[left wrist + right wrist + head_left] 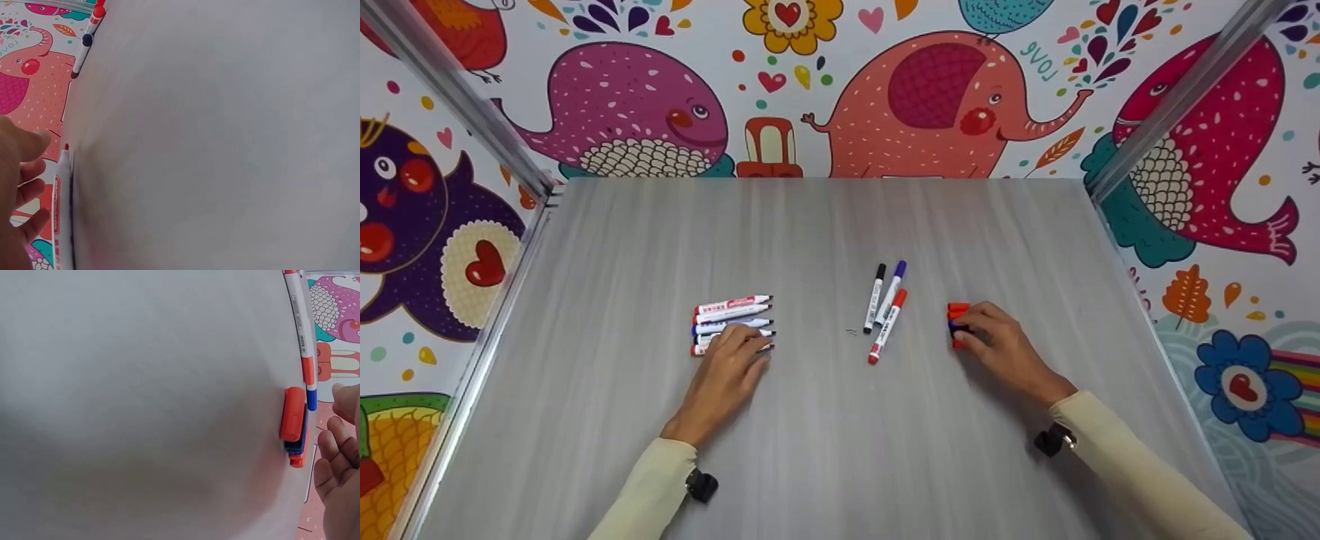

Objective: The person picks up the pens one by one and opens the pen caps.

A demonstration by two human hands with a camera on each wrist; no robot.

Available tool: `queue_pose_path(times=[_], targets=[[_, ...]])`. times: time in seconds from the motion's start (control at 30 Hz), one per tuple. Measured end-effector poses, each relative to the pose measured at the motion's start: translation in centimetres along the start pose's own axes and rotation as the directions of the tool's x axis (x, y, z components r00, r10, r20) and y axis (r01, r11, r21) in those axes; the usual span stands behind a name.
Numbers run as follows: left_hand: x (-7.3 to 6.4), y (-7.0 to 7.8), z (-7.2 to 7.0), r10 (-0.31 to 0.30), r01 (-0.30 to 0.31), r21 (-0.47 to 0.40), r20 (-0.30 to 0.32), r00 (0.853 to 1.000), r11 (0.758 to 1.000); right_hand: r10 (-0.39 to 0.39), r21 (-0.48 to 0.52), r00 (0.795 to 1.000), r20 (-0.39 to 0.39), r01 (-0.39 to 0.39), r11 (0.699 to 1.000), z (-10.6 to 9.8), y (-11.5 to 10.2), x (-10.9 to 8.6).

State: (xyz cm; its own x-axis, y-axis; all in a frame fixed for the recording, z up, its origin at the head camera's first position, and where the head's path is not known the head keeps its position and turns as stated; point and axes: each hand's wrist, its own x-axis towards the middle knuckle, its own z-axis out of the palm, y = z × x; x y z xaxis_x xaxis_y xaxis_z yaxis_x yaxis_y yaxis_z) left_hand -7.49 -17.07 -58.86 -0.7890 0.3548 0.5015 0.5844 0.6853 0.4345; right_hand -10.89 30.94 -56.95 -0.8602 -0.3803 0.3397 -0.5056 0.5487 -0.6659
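Several uncapped white markers (733, 305) lie side by side at the left, tips pointing right. Over the near end of that row is my left hand (724, 375), partly covering the nearest ones. In the left wrist view its fingers (35, 188) are loosely bent beside a white marker (63, 219), with nothing gripped. At the right, my right hand (1005, 345) hovers by a small row of loose marker caps, red (958, 307) and dark blue (952, 327). The right wrist view shows the relaxed fingers (332, 455) apart from a red cap (293, 413).
Between the hands lie three capped markers: a black one (874, 298), a blue one (891, 292) and a red one (889, 326). Small dark marks (851, 331) show on the grey tabletop (825, 450). Printed panels and metal posts (1192, 97) border the table.
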Motion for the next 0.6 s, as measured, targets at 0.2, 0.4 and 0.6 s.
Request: queue_pose_path(times=[0.2,0.4,0.6], targets=[[0.6,0.7,0.6,0.022,-0.022,-0.037,-0.003,1.000,0.999,0.001,-0.021,1.000,0.016,0.000,1.000,0.4,-0.3,1.0],[1.2,1.4,1.3,0.004,-0.003,-0.060,0.020,1.000,0.998,-0.026,-0.045,0.999,0.033,0.027,0.999,0.9,-0.7,2.1],[1.9,2.0,2.1,-0.001,0.004,-0.098,0.029,1.000,0.995,0.015,-0.044,0.998,0.062,-0.013,0.999,1.2,-1.1,3.0]])
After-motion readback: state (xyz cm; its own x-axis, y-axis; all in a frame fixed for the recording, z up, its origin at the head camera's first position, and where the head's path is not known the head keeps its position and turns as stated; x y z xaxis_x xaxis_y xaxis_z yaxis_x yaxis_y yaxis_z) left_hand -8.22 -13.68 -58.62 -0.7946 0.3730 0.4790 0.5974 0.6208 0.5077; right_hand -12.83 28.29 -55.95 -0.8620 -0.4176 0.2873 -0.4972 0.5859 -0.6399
